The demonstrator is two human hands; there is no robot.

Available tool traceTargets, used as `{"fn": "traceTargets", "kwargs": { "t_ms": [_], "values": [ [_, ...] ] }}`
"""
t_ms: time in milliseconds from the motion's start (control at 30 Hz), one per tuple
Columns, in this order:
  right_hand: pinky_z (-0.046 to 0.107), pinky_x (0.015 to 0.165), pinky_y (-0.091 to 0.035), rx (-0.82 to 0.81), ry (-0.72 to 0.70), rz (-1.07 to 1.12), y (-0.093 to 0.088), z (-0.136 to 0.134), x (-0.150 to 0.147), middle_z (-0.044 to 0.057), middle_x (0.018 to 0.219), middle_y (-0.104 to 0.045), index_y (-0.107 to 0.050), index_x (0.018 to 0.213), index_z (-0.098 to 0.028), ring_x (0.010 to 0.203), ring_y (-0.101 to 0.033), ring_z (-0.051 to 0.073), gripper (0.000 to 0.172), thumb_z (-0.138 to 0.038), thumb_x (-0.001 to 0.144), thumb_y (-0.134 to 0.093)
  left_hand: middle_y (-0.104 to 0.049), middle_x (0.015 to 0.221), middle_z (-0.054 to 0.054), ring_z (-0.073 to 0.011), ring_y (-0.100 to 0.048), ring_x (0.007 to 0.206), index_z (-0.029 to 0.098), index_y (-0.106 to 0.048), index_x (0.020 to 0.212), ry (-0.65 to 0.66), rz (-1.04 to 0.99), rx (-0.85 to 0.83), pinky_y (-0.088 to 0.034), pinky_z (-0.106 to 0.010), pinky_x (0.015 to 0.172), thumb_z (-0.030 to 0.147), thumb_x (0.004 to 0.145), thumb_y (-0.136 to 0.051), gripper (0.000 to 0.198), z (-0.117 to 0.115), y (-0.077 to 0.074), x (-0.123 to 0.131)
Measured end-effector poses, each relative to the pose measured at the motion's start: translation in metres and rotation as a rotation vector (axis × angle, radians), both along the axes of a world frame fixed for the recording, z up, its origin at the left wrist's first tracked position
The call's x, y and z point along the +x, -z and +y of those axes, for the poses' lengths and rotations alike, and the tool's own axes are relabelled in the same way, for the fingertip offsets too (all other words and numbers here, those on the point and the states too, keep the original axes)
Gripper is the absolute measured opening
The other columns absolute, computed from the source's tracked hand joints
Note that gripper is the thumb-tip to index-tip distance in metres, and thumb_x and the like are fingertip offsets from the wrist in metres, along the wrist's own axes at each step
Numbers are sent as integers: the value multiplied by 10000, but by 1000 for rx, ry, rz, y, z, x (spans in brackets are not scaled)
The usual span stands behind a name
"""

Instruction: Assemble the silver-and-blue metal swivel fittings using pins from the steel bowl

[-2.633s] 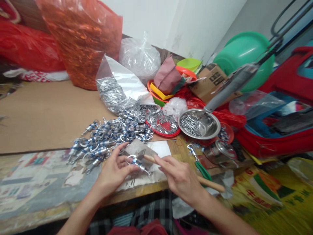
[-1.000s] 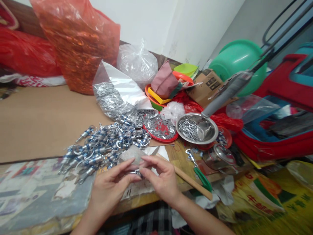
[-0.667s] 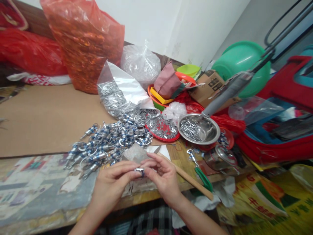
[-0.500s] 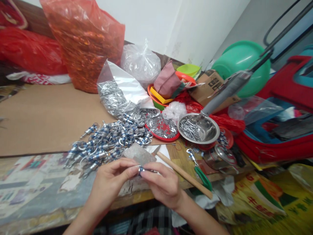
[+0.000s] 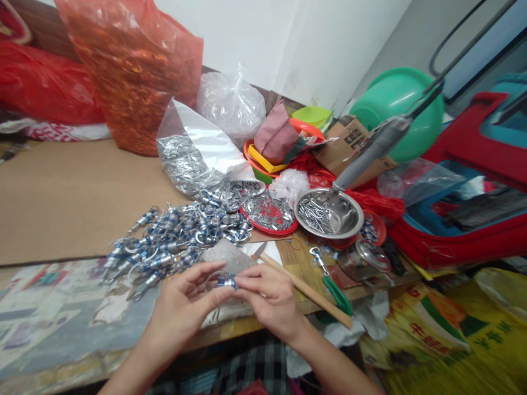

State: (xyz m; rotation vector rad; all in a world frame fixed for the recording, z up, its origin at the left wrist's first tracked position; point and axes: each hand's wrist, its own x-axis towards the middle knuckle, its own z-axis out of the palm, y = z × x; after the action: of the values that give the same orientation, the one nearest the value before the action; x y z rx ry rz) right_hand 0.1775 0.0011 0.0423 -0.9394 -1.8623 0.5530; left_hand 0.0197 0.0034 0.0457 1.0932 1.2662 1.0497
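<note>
Between my two hands is a small blue and silver metal keychain [image 5: 226, 281] with a ring at its left end. The fingertips of my right hand [image 5: 269, 293] pinch its right end. My left hand [image 5: 183, 302] is curled about the ring side, thumb below and fingers above, partly hiding the ring. Just behind my hands lies a grey metal block [image 5: 228, 255]. A heap of similar blue and silver keychains [image 5: 177, 236] spreads behind and to the left. To the right, a hammer-like tool with a wooden handle [image 5: 308, 293] lies slanting across the table edge.
A steel bowl [image 5: 357, 222] holds metal pins. Beside it, a red tray [image 5: 284, 230] carries small silver parts. A clear bag [image 5: 181, 159] of silver pieces stands behind the heap. Green-handled pliers [image 5: 337, 293] and one keychain [image 5: 318, 259] lie right. A grey lever [image 5: 366, 156] slants overhead.
The keychain has turned and now shows more of its body and its ring. My left fingers have opened out a little around it. The view has shifted slightly.
</note>
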Motion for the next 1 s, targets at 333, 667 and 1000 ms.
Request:
{"fn": "traceTargets", "kwargs": {
  "t_ms": [333,667,1000],
  "values": [
    [293,937,-381,-159,401,-826,0,129,71,71,1148,-569,-527,1157,-167,1119,-471,156,402,-13,808,-400,-658,823,-24,-201,-634,818,206,-359,1169,27,-219,-123,-501,-336,763,300,577,-716,698,6,13,2],
    [351,785,-452,-288,321,-1020,16,185,95,66,1035,-565,-562,999,-151,912,-555,175,202,-253,832,-513,-629,680,15,-215,-655,710,212,-326,1178,32,-163,-205,-513,-311,631,261,506,-761,802,12,12,-3],
    [208,715,-443,-172,114,-541,-11,91,44,5,850,-663,-649,853,-190,781,-598,112,161,-227,826,-494,-614,652,40,-170,-627,636,204,-349,1154,13,-194,-182,-495,-288,614,224,458,-777,817,17,19,-7]
  ]
}}
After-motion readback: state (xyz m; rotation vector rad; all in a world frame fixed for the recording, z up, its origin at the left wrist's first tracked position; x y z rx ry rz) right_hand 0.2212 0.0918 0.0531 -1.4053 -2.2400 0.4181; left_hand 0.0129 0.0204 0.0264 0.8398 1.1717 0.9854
